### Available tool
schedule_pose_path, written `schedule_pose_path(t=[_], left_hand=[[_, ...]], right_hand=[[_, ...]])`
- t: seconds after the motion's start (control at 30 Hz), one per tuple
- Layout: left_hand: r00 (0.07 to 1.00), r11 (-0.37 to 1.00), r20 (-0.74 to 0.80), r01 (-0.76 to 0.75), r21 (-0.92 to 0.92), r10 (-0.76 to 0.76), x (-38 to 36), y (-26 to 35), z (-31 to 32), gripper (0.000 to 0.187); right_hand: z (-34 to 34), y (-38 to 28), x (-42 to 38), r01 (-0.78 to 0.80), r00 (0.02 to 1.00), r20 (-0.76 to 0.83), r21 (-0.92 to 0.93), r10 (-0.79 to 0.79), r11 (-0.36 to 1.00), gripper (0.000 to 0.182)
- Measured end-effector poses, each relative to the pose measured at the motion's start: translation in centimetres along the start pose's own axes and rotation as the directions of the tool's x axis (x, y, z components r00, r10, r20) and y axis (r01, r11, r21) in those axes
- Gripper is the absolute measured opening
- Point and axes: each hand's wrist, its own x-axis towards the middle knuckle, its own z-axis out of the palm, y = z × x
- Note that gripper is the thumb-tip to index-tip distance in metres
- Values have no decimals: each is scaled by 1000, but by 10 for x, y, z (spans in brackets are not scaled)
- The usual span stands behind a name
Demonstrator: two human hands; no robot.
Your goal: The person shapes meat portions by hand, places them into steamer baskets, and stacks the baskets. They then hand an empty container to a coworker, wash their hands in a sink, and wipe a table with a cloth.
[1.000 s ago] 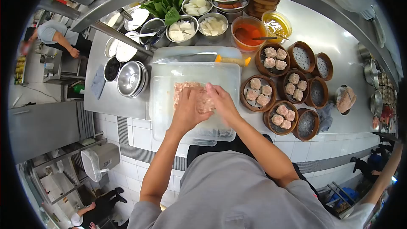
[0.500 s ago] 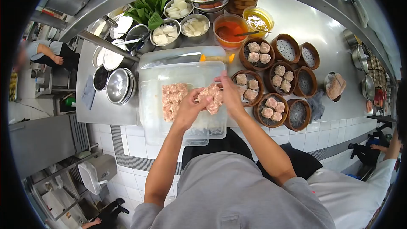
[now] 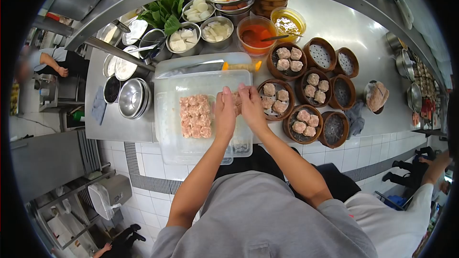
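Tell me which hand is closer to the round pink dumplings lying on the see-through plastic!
Left. The left hand is just right of the dumplings; the right hand is beyond it, farther right.

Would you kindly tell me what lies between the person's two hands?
Between the left hand and right hand, the head view shows dumplings, partly hidden.

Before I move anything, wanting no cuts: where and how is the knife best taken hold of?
Probably by its yellow-orange handle, from above and the right: the knife lies crosswise, handle to the right, blade pointing left.
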Motion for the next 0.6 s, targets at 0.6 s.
schedule_pose_path(t=[0.6], left_hand=[[970, 986, -244, 59, 155, -20, 17, 30, 9, 61]], right_hand=[[27, -3, 25, 87, 985, -148, -2, -86, 996, 56]])
